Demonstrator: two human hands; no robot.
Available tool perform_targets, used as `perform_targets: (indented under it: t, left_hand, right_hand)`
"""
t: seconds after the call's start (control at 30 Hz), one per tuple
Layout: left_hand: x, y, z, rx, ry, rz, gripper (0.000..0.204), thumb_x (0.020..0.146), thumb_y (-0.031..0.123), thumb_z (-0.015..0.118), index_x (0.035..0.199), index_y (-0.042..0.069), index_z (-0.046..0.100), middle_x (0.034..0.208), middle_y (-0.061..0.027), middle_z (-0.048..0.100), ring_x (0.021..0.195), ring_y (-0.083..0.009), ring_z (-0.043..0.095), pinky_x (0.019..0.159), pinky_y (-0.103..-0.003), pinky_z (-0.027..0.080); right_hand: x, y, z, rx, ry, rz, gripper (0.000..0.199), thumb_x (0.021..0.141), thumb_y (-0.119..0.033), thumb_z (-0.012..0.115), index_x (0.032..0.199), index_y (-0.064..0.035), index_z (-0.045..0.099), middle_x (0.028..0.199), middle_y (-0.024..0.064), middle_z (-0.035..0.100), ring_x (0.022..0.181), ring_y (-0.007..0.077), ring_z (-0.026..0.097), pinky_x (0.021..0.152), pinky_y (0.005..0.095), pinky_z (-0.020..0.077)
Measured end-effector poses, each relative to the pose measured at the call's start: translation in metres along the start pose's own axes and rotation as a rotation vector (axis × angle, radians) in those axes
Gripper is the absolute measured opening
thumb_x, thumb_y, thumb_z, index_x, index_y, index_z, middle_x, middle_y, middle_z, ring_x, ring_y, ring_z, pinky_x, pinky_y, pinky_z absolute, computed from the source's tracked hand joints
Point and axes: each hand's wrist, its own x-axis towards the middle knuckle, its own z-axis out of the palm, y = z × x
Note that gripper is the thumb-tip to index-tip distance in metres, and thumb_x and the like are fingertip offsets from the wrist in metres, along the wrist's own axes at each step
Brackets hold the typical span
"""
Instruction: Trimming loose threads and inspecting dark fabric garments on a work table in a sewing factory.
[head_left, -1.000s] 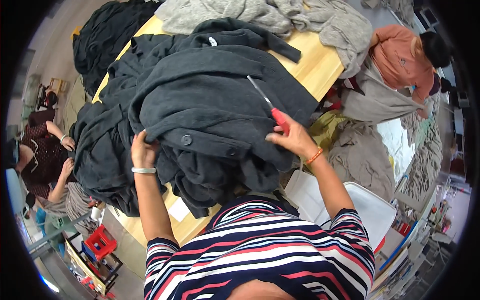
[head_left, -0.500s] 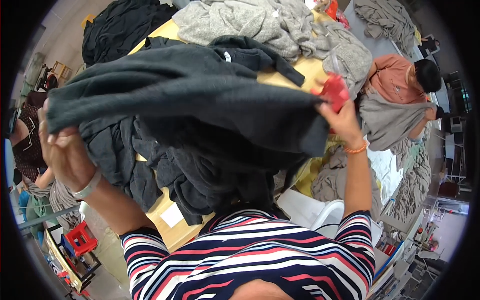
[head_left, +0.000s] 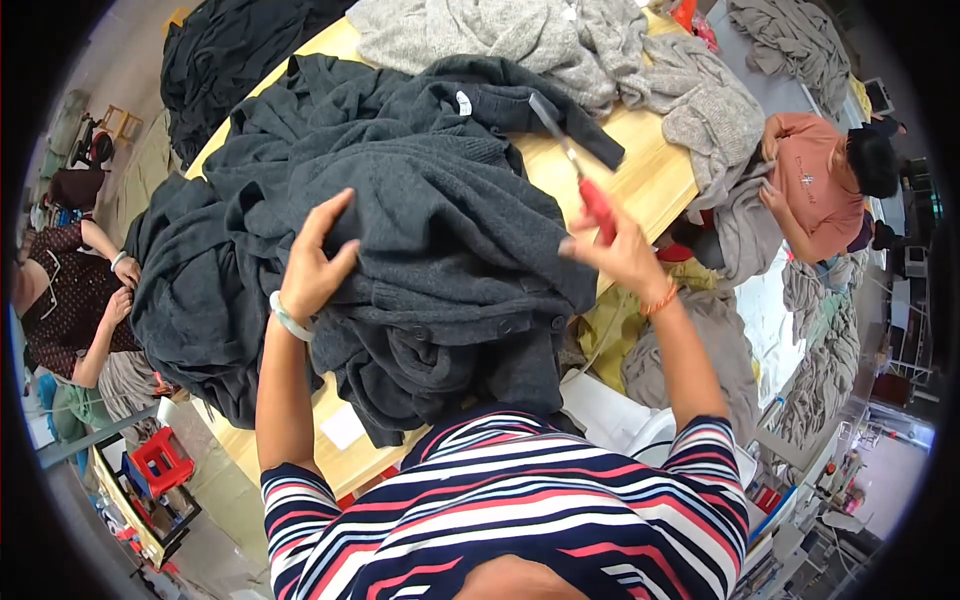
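Lowered since earlier, left hand (head_left: pixel 312 262) presses flat on dark cardigan (head_left: pixel 430 230); right hand (head_left: pixel 615 250) grips red-handled scissors (head_left: pixel 580 180), whose tip could snag the knit just ahead

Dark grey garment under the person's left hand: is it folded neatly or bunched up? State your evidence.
Bunched up: the dark grey garment lies heaped in uneven creases under the left hand.

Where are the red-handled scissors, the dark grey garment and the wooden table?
red-handled scissors (head_left: pixel 598 208), head view, on the red handle above the right hand.
dark grey garment (head_left: pixel 440 230), head view, on the knit fabric beside the left hand.
wooden table (head_left: pixel 640 170), head view, on a bare part of its top.
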Motion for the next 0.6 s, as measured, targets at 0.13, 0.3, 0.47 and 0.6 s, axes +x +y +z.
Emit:
perform_targets:
  t: [0.13, 0.3, 0.47, 0.6]
  left_hand:
    - [0.018, -0.007, -0.004, 0.341, -0.145, 0.095, 0.043, 0.078, 0.013, 0.068, 0.119, 0.007, 0.058, 0.121, -0.0097, 0.057, 0.119, -0.0268, 0.050, 0.102, -0.037, 0.034]
    - [0.048, -0.011, 0.009, 0.485, -0.089, 0.176, 0.010, 0.083, 0.008, 0.063, 0.089, 0.002, 0.057, 0.087, -0.0102, 0.060, 0.087, -0.0256, 0.060, 0.079, -0.034, 0.044]
    - [0.098, -0.008, -0.024, 0.392, 0.404, 0.113, 0.011, 0.087, 0.012, 0.061, 0.089, 0.002, 0.058, 0.082, -0.0151, 0.062, 0.076, -0.0325, 0.061, 0.065, -0.039, 0.047]
    - [0.162, -0.010, -0.047, 0.691, 0.633, 0.110, 0.017, 0.089, 0.021, 0.059, 0.089, 0.005, 0.060, 0.087, -0.0142, 0.063, 0.081, -0.0333, 0.062, 0.069, -0.041, 0.049]
  right_hand:
    - [-0.038, 0.004, 0.043, -0.083, -0.163, 0.052, 0.099, 0.063, -0.027, 0.086, 0.144, -0.0090, 0.033, 0.103, 0.0079, 0.060, 0.063, 0.0145, 0.048, 0.065, 0.0261, 0.0466]
    - [-0.043, 0.035, 0.083, -0.292, -0.063, -0.221, 0.097, 0.065, -0.010, 0.078, 0.147, -0.0098, 0.025, 0.122, 0.0174, 0.051, 0.091, 0.0333, 0.059, 0.086, 0.0362, 0.0480]
    - [-0.041, 0.040, 0.067, -0.174, -0.038, -0.135, 0.081, 0.073, 0.002, 0.069, 0.144, -0.0109, 0.032, 0.116, 0.0170, 0.057, 0.101, 0.0320, 0.060, 0.092, 0.0360, 0.0466]
    - [-0.024, 0.037, 0.054, 0.017, -0.092, 0.035, 0.080, 0.076, -0.001, 0.070, 0.145, -0.0147, 0.032, 0.099, 0.0078, 0.066, 0.067, 0.0120, 0.056, 0.069, 0.0264, 0.0494]
